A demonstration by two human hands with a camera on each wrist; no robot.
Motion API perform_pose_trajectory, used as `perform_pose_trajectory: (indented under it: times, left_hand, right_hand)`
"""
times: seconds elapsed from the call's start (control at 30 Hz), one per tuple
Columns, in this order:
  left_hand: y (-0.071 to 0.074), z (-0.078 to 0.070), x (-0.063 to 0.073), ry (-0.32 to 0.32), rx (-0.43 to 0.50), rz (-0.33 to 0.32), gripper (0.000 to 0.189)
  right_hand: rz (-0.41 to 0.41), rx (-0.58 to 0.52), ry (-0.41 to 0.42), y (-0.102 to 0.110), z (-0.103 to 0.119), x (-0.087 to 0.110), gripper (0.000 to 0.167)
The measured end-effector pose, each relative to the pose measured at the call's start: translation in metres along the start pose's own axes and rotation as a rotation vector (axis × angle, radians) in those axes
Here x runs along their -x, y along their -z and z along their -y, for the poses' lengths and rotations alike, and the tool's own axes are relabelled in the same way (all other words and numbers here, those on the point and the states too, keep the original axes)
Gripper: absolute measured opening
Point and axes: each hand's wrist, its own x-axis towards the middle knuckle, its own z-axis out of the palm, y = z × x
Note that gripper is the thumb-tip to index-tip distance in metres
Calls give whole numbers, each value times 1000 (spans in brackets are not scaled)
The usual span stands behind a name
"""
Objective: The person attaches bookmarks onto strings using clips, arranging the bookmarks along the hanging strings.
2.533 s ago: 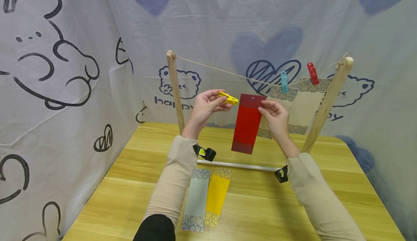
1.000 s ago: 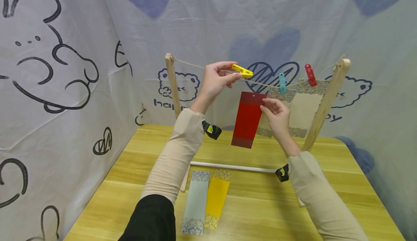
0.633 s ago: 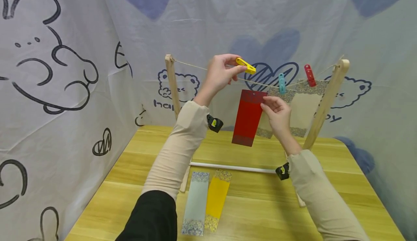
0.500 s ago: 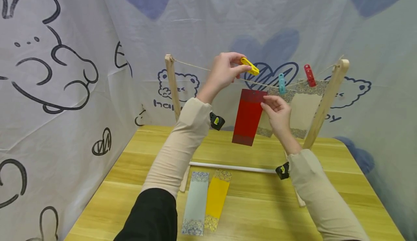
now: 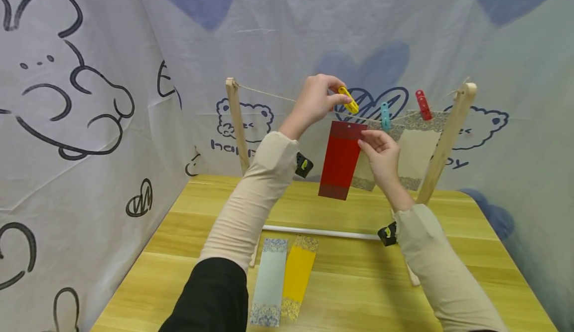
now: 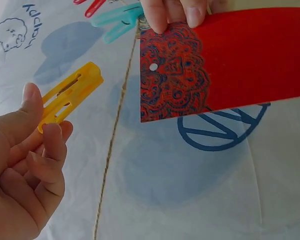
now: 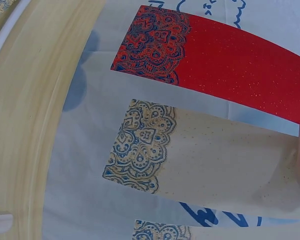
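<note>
My left hand (image 5: pixel 316 98) pinches a yellow clothespin (image 5: pixel 349 101) between thumb and fingers, its nose tilted down and right just above the string (image 5: pixel 269 93). Below it, a red bookmark (image 5: pixel 341 160) with a patterned band and a small hole hangs upright, its top edge near the string. My right hand (image 5: pixel 381 155) pinches the bookmark's upper right edge. In the left wrist view, the clothespin (image 6: pixel 72 95) stands apart from the bookmark, on the other side of the string. The right wrist view shows the bookmark's lower patterned end (image 7: pixel 155 45).
Two cream bookmarks (image 5: pixel 419 152) hang at the right of the string, under a blue clothespin (image 5: pixel 385 116) and a red clothespin (image 5: pixel 423 105). Wooden posts (image 5: pixel 237 122) carry the string. A grey bookmark (image 5: pixel 270 282) and a yellow bookmark (image 5: pixel 299 274) lie on the table (image 5: pixel 367 282).
My left hand has risen and moved right with the yellow clothespin, from beside the red bookmark to above the string. The clothespin has tipped further downward. My right hand has barely moved.
</note>
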Motion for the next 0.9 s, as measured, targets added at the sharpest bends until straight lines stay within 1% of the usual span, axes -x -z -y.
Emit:
perform_pose_trajectory:
  times: [0.2,0.37,0.5,0.77,0.9]
  left_hand:
    - [-3,1,-3,-31,-118,17,25]
    - [-5,1,-4,-46,-162,10,25]
    - [-5,0,-5,-43,-215,2,24]
    - [-8,1,-5,-35,-295,15,23]
    - [-8,1,-5,-31,-303,9,20]
  right_hand:
    - [-10,3,-18,0,0,0,24]
    - [-10,10,-19,0,1,1,20]
    - [-9,15,-10,-1,1,1,18]
    - [-8,3,-5,-1,-1,0,18]
    - [-4,10,-9,-2,-3,0,18]
